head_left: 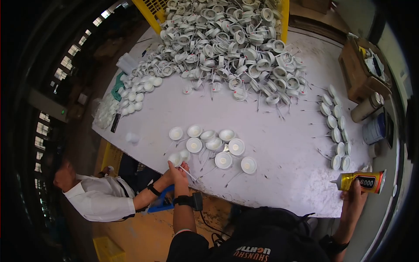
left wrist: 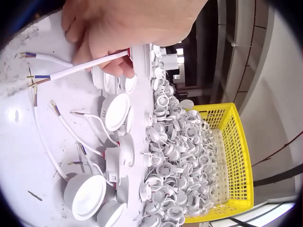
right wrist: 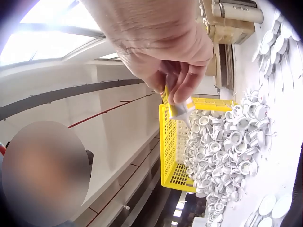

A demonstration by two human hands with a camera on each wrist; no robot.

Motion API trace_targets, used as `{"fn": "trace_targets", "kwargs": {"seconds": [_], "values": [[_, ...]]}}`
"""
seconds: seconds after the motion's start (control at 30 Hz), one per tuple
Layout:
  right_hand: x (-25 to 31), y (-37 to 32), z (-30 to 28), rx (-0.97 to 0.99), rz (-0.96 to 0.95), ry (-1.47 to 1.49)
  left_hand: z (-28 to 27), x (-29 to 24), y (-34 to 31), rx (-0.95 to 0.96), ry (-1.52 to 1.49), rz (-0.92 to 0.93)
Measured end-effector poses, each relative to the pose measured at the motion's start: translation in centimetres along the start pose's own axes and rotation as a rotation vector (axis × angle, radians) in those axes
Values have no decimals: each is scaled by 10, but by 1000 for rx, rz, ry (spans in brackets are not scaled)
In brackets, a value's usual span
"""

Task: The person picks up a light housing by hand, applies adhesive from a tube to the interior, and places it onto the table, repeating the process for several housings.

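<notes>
Near the front edge of the table, my left hand pinches a white round downlight by its side. From the lamp, a white cable with bare wire ends runs under my fingers in the left wrist view. Several similar downlights lie face up just beyond that hand, their cables trailing on the tabletop. At the right end of the table my right hand grips a yellow and black glue tube. The tube's pointed nozzle sticks out past my fingers and points left in the head view.
Downlight bodies spill from a yellow crate at the back. A double row of downlights stands at right, near a cardboard box and bottle. White caps lie at left. Another person reaches in beside my left arm.
</notes>
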State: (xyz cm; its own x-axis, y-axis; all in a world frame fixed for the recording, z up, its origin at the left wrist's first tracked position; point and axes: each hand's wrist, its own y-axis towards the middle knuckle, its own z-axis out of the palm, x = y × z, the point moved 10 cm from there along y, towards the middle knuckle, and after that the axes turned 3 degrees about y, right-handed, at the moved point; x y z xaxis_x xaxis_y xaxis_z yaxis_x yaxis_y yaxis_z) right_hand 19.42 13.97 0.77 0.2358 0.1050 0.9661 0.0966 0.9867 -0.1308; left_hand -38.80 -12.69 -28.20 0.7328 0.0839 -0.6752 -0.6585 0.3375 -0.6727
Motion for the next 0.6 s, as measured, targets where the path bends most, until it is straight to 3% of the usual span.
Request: {"fn": "trace_targets", "kwargs": {"seconds": [0.13, 0.5, 0.6], "values": [[2, -5, -2, -31, 8, 4, 15, -1, 3, -3, 62, 69], [14, -13, -21, -113, -28, 17, 9, 1, -2, -310, 13, 210], [23, -13, -22, -162, -44, -6, 4, 5, 19, -147, 52, 229]]}}
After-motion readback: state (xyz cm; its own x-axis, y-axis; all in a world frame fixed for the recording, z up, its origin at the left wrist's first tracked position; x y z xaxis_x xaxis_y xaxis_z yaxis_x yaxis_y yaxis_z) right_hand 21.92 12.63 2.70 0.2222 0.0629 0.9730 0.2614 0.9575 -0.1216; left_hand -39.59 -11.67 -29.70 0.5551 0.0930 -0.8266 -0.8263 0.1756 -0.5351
